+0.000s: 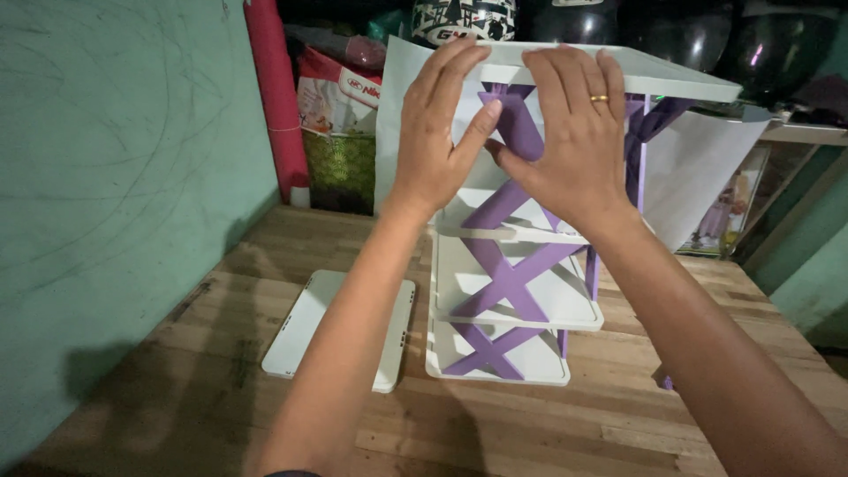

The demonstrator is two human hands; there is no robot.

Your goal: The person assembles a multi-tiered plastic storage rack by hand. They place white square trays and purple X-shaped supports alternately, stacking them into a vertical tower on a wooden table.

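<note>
Tiered rack (512,291) stands on the desk (618,415), near its middle. Loose shelf panel (340,329) lies flat on the desk just left of the rack's base. Both hands rest on the rack's top tier: left hand (437,132) beside right hand (574,141), thumbs close together. Sacks (336,97) stand behind the desk, wall (106,177) at left.

Bare forearms, gold ring (599,98) on right hand (570,141)

A white plastic tiered shelf rack (521,300) stands upright on a wooden tabletop, its flat trays stacked one above another and joined by purple X-shaped side braces (508,281); its top shelf (671,79) lies level beneath both hands, which press flat on its near edge.
</note>
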